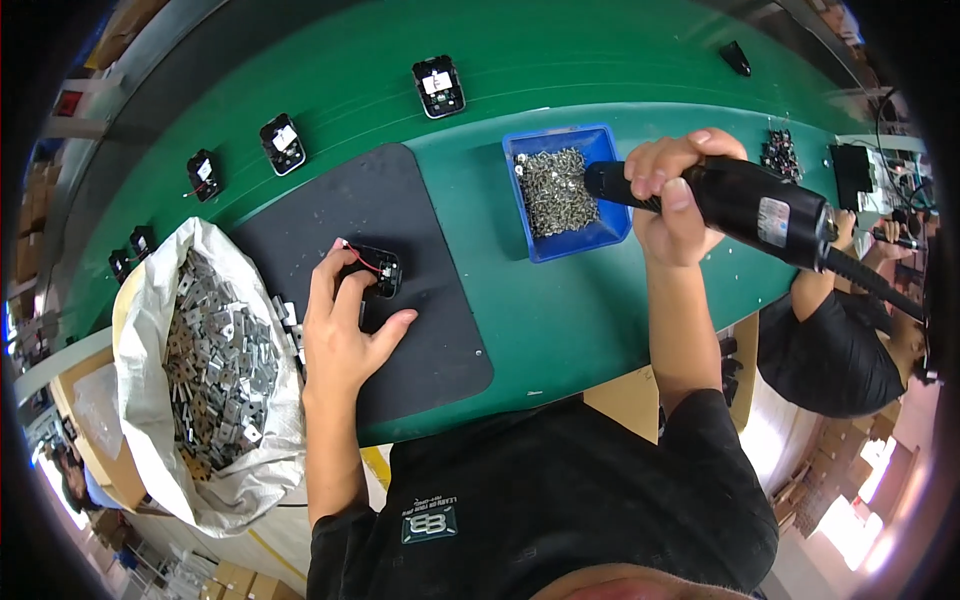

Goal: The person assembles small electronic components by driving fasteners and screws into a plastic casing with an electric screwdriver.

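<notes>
My left hand (343, 328) rests on a small black electronic housing (384, 272) with red wires, its fingers over the housing's left side and the thumb stretched out apart. That housing lies on a dark grey mat (440, 355). In my right hand (683, 195) is a black electric screwdriver (745, 205), held nearly level with the fingers wrapped round it. Its front end reaches over the right side of a blue bin (577, 252) filled with small silver screws (556, 195). Whether the tip touches the screws is hidden.
A white sack (140, 375) of metal brackets (225, 360) stands left of the mat. Similar black housings (439, 87) sit along the green bench's far side. Small dark parts (780, 155) lie at the far right. Another person (835, 345) works to the right; a cable (875, 283) trails from the screwdriver.
</notes>
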Demonstrator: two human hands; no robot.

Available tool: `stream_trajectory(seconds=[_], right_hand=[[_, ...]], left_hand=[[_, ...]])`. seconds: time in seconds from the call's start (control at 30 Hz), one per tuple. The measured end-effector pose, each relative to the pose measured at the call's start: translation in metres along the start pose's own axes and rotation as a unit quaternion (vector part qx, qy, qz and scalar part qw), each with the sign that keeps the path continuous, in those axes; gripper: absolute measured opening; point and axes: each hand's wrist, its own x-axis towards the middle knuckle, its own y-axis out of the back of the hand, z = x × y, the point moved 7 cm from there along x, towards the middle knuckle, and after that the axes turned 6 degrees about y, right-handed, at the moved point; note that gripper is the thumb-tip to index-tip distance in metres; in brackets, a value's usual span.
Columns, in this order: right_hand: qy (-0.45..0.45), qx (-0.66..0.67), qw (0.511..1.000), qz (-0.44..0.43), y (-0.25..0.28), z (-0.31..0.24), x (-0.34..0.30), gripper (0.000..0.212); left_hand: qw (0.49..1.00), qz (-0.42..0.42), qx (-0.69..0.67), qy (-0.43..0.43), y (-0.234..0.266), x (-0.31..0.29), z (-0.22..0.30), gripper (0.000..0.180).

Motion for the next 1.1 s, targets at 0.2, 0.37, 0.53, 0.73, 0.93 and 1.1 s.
stream_trajectory(seconds=[0.2,0.37,0.53,0.73,0.93,1.1], right_hand=[[-0.028,-0.021,0.999,0.000,-0.001,0.017,-0.009,0.041],[-0.007,-0.002,1.000,0.030,-0.001,0.017,-0.008,0.043],[-0.033,-0.014,0.999,0.027,-0.003,0.007,-0.007,0.045],[-0.036,0.027,0.999,0.029,0.002,-0.011,-0.006,0.043],[-0.052,0.057,0.997,0.013,0.006,-0.019,-0.013,0.045],[-0.069,0.064,0.995,0.028,0.006,-0.015,-0.017,0.046]], left_hand=[[0.997,0.071,-0.017,-0.009,-0.008,0.005,0.005,0.031],[0.996,0.090,-0.010,-0.001,-0.008,0.007,0.003,0.032],[0.998,0.045,-0.043,0.019,-0.014,0.010,-0.001,0.037],[0.997,0.025,-0.069,0.033,-0.021,0.016,-0.006,0.043],[0.993,0.038,-0.100,0.043,-0.025,0.013,-0.012,0.034],[0.991,0.044,-0.117,0.055,-0.027,0.007,-0.016,0.029]])
